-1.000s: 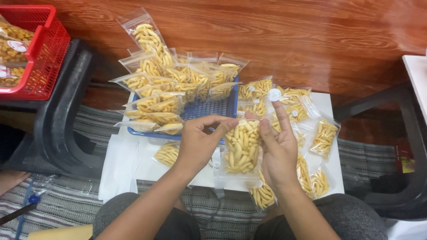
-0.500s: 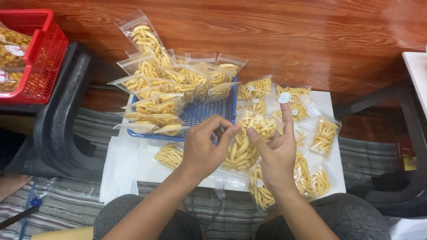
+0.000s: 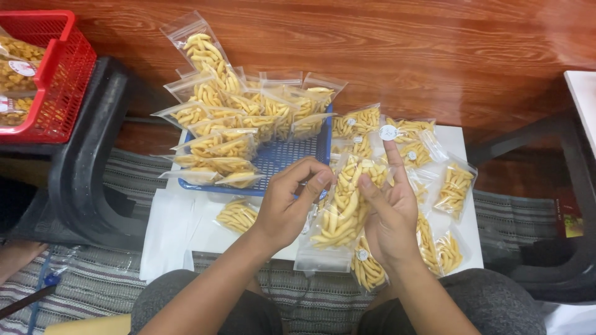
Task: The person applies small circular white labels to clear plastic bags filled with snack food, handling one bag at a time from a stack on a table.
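1. Two hands, yours, meet over one clear snack bag (image 3: 338,214) of yellow stick-shaped snacks, held above the near edge of the white worktop (image 3: 186,229).
2. Your left hand (image 3: 288,201): its grip is clenched on the bag's upper left edge, thumb and curled fingers pinching the plastic near the top.
3. Your right hand (image 3: 388,214): its grip grasps the bag's right side, thumb pressed on the front and palm behind; the index finger stands straight up with a small round white sticker (image 3: 388,132) on its tip.
4. The bag hangs tilted, top toward the blue basket (image 3: 292,155), bottom end toward your lap.
5. Blue basket, mesh-bottomed, on the far left part of the worktop: it carries a heap of filled bags (image 3: 230,118), some spilling over its left rim.
6. Loose filled bags (image 3: 456,186) lie on the right half of the worktop, several bearing round white stickers; more lie just beside and under your right wrist.
7. One further bag (image 3: 237,215) lies flat on the worktop, just left of your left hand.
8. Red basket (image 3: 62,80), upper left, on a black chair (image 3: 87,167), holds more packed snacks.
9. Wooden floor (image 3: 434,56) beyond the worktop; striped mat (image 3: 93,291) beneath it.
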